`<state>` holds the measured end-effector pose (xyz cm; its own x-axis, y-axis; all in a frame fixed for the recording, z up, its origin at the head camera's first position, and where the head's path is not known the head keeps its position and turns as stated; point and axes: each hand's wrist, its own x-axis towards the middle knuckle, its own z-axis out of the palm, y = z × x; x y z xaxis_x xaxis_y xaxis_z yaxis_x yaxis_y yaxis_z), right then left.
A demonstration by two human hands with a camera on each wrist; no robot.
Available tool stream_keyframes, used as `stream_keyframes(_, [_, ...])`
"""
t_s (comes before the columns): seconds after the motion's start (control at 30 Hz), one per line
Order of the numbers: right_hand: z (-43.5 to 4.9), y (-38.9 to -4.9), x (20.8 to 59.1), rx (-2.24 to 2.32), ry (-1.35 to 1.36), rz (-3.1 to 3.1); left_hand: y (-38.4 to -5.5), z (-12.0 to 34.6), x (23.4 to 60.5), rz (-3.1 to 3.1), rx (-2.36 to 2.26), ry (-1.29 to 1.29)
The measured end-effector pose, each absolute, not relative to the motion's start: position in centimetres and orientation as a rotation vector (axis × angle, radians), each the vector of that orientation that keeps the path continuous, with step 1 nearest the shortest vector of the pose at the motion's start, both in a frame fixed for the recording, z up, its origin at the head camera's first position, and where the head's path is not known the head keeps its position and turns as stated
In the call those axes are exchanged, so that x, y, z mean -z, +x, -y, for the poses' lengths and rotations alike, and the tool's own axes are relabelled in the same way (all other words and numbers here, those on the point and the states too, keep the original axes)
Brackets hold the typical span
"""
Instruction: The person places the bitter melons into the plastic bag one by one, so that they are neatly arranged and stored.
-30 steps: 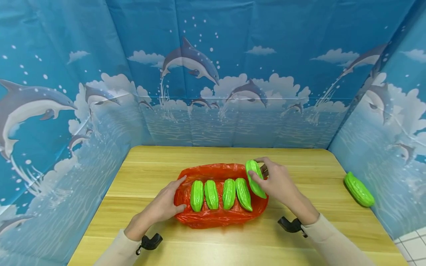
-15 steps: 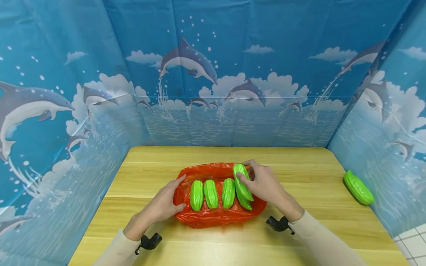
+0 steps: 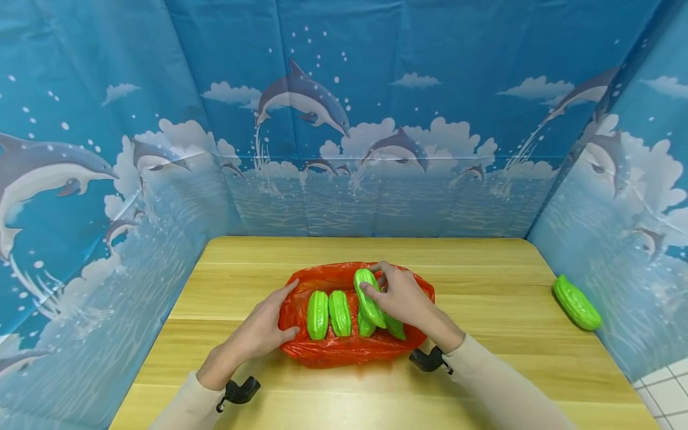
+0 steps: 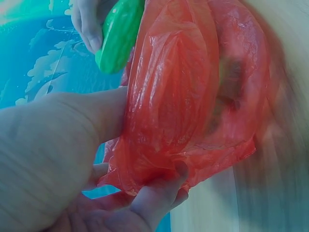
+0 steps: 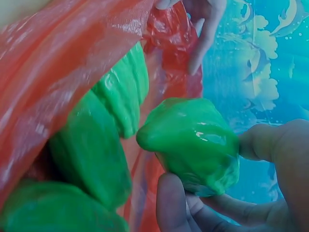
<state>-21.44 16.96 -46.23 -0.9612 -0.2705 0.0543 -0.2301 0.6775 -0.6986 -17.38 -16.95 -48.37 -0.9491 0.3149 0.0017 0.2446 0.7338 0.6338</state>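
Observation:
A red plastic bag (image 3: pixel 344 353) lies spread wide on the table, with several glossy green ridged gourds inside. My left hand (image 3: pixel 258 325) grips its left side, thumb and fingers on either side of the film (image 4: pixel 169 92). My right hand (image 3: pixel 408 298) holds one green gourd (image 3: pixel 368 301) between thumb and fingers, raised over the bag. In the right wrist view that gourd (image 5: pixel 198 140) points its tapered tip toward the others. Two gourds (image 3: pixel 318 316) lie side by side at the left of the bag; those on the right are partly covered by the held one.
One more green gourd (image 3: pixel 577 303) lies at the right edge of the wooden table (image 3: pixel 484 263), close to the curtain. A blue dolphin-print curtain (image 3: pixel 376 197) encloses the back and both sides. White tiles (image 3: pixel 669 397) show at the lower right.
My right hand has moved left with the gourd, from the bag's right end to over the gourds near its middle. The left hand stays on the bag's left side.

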Motion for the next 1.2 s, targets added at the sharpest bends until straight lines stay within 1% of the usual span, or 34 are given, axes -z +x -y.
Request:
stream_keyframes(0.3, [-13.7,-22.2,46.0,1.314,-0.41,-2.586,-17.3,16.9,47.5,-2.843,-0.973,0.446])
stream_keyframes(0.43, [-12.3,-22.4,46.1,1.356,-0.429,-2.506,-17.3,17.0,47.5,-2.847,-0.963,0.448])
stream_keyframes(0.7, [-9.9,-22.6,46.7,1.46,-0.367,-2.329,-17.1,17.3,47.7,-2.826,-0.989,0.446])
stream_keyframes(0.97, [-8.4,-22.6,47.1,1.57,-0.319,-2.182,-17.1,17.4,47.8,-2.819,-0.993,0.483])
stream_keyframes(1.2, [-8.4,-22.2,47.2,1.591,-0.35,-2.134,-16.9,17.3,47.8,-2.802,-0.999,0.507])
